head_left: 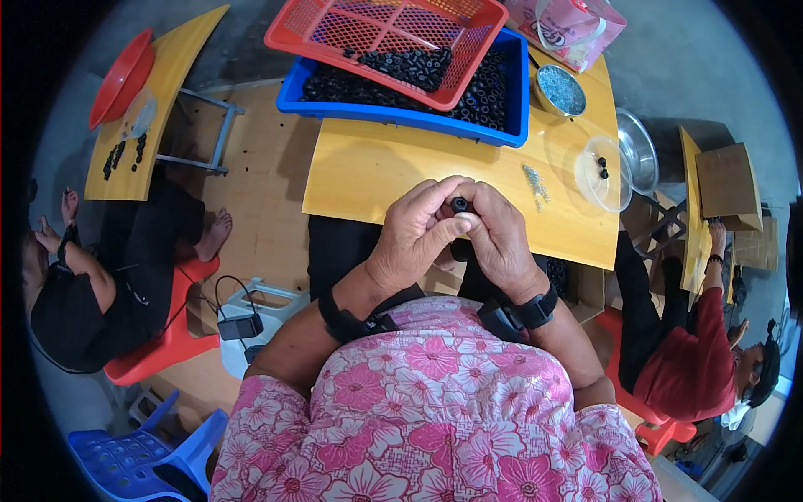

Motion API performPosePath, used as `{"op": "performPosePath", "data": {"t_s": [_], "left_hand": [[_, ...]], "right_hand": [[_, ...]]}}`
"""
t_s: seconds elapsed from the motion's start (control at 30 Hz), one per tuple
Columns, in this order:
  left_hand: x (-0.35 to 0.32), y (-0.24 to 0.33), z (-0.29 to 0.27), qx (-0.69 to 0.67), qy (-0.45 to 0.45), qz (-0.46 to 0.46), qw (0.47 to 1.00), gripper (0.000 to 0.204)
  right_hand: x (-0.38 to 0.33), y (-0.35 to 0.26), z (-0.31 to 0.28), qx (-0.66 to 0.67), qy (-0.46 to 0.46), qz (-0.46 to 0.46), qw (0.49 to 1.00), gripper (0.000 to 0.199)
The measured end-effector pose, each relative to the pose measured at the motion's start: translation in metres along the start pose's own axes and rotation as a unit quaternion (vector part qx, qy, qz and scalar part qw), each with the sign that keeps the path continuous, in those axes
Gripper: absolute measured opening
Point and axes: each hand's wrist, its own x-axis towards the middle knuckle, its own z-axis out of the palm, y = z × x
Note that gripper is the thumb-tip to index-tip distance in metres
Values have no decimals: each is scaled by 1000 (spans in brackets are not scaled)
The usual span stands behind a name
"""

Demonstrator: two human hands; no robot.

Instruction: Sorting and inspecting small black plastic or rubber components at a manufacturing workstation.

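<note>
Both hands meet in front of my body at the table's near edge. A small round black part (459,204) with a hole in its end is pinched between them. My left hand (418,230) has its thumb and fingers closed on it. My right hand (500,238) is closed around it from the other side, its fingertips partly hidden. Beyond them, a blue tray (401,122) full of similar black ring parts stands on the yellow table (376,180). A red mesh basket (376,77) with more black parts rests tilted on the tray.
At right are a metal bowl (559,90) of small clear pieces, a scattered pile (535,186) of tiny pieces, and a clear round dish (617,197) holding a few black parts. A pink bag (577,29) stands behind. People sit at other tables left and right.
</note>
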Motion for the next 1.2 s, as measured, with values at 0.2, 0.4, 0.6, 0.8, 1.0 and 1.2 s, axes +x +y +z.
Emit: {"op": "performPosePath", "data": {"t_s": [0.2,0.4,0.6,0.8,1.0,1.2], "left_hand": [[6,-10,2,-7,9,-1,1000,40],[4,-13,-1,14,41,-10,999,26],[4,-15,-3,16,66,-15,998,19],[0,-16,-1,-163,48,-110,979,16],[1,-21,-7,-164,38,-130,977,19],[3,-13,-13,-168,12,-163,972,15]], "right_hand": [[-4,15,0,292,-7,157,943,25],[-9,27,1,561,-42,234,793,26],[-4,24,2,542,-33,271,795,25],[-5,22,2,493,61,257,829,18],[-8,26,3,474,44,270,837,20],[-5,29,3,411,42,245,877,17]]}}
